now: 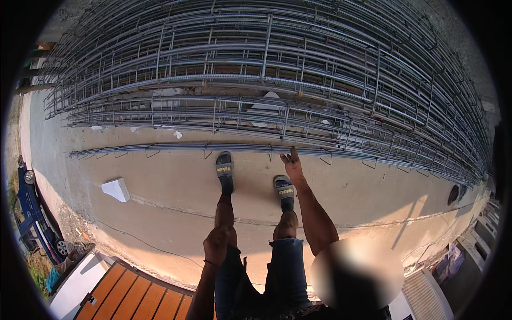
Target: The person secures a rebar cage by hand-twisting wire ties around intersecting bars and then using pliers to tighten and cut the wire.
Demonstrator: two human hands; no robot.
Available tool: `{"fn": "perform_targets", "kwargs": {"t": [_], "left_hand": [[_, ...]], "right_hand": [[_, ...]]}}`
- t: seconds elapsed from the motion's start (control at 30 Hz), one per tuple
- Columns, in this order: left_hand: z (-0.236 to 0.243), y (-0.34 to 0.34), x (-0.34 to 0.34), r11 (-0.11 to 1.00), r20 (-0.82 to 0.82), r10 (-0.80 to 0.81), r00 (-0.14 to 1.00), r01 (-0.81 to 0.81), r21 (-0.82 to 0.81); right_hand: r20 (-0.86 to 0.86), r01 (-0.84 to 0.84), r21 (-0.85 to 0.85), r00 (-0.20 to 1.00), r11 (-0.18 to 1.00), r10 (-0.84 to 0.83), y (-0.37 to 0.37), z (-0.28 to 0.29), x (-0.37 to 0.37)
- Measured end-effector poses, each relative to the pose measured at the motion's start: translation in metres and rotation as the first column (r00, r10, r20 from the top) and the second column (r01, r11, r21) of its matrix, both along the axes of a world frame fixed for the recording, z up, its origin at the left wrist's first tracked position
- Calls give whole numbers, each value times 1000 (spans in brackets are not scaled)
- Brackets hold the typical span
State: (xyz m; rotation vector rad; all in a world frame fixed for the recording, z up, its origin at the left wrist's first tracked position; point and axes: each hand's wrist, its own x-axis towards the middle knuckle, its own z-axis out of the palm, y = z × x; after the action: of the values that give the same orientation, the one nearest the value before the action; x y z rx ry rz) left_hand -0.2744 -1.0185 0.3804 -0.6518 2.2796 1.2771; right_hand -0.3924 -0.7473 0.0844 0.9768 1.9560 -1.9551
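Note:
My right hand (pixel 292 164) reaches forward with its fingers stretched out and apart. Its fingertips are at a long, narrow bundle of steel rebar with stirrups (pixel 234 147) lying across the concrete floor; I cannot tell whether they touch it. My left hand (pixel 216 243) is lower, next to my left knee, with its fingers curled closed. Whatever it may hold is hidden. Just beyond the narrow bundle lies a slim rebar cage (pixel 213 118), and behind it rises a large stack of rebar cages (pixel 256 50).
My sandalled feet stand close to the bundle. A white block (pixel 116 189) lies on the floor to the left. Orange-brown slatted boards (pixel 133 292) are at the lower left, and a blue vehicle (pixel 34 216) is at the left edge. A thin cable (pixel 154 249) crosses the floor.

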Motion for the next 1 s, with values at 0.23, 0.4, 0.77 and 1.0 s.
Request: {"fn": "perform_targets", "kwargs": {"t": [0.23, 0.4, 0.77, 1.0], "left_hand": [[-27, -94, -57, 958, 178, -283, 942, 285, 15], [-69, -121, -98, 886, 94, -453, 886, 459, -57], [-359, 11, -186, 460, -171, -879, 446, 697, -549], [-419, 60, -215, 427, 123, -893, 432, 902, -70]], "right_hand": [[-123, 129, 215, 987, 968, -104, -28, -51, -15], [68, 517, -217, 854, 828, -515, -48, 27, 30], [32, 473, -150, 880, 868, -474, -42, 33, 48], [129, 463, -370, 884, 805, -450, -20, -30, 51]]}}
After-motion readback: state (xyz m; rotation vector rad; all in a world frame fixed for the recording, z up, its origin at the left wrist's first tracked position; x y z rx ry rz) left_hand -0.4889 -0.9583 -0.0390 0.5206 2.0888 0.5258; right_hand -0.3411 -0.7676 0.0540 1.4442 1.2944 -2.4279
